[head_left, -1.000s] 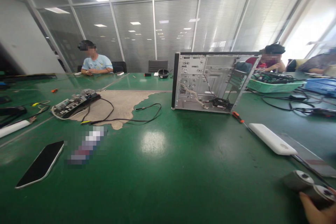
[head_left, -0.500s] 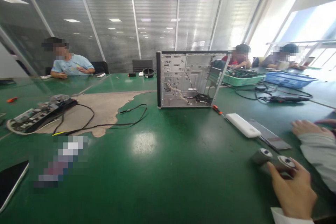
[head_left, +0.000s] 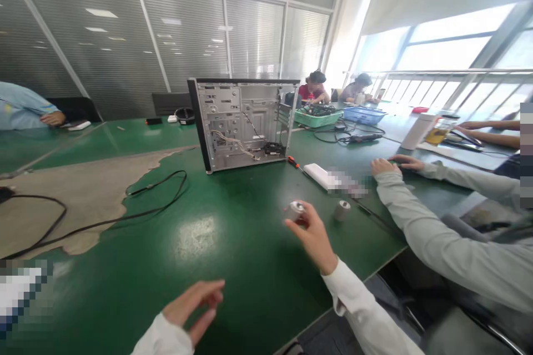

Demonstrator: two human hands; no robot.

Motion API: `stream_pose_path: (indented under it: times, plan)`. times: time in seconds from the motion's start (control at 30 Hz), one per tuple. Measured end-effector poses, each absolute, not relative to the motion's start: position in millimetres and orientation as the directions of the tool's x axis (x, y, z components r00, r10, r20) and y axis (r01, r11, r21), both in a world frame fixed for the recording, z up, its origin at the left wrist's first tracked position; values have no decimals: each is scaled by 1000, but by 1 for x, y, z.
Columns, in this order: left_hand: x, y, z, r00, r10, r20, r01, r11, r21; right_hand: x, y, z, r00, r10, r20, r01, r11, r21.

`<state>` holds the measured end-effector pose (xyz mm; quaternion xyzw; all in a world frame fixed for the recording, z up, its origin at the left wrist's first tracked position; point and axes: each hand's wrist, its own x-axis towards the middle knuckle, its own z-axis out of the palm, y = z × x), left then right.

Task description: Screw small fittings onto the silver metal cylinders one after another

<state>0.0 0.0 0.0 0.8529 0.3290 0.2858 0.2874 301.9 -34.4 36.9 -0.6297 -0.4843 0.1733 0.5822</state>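
Observation:
My right hand (head_left: 314,236) grips a small silver cylinder (head_left: 295,211), which looks like a little electric motor with a dark spot on its end face. Thumb and fingers close around its side, just over the green table (head_left: 250,255). A second cylinder (head_left: 342,210) of the same kind stands upright on the table, right of that hand and apart from it. Low in the view, my left hand (head_left: 195,308) hovers with thumb and fingers apart, nothing between them. Beyond both hands stands an open computer case (head_left: 245,125) with loose wires inside.
A screwdriver (head_left: 293,162) and a white power bank (head_left: 320,176) lie right of the case. At right, a co-worker's sleeve (head_left: 433,238) rests along the table edge. A black cable (head_left: 166,208) loops across the left. Farther back are a green basket (head_left: 320,119) and a blue basket (head_left: 364,115).
The view has swung right. My right hand has carried one cylinder left, away from the other, which stays on the table. My left hand has come into view.

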Motion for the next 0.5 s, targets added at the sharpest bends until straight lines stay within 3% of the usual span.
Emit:
stream_pose_path:
  times: [0.13,0.23,0.33,0.5]
  plan:
    - [60,59,0,510,734,448,329,-648,687,250,5,45,195,909,368,451,251,-857]
    - [81,100,-18,464,711,528,375,-698,610,221,34,34,89,926,368,490,281,-825]
    - [81,137,-44,470,725,504,406,-684,606,203,57,17,70,939,336,509,256,-822]
    - [73,177,-64,393,827,403,411,-550,727,191,83,4,112,951,288,509,194,-839]
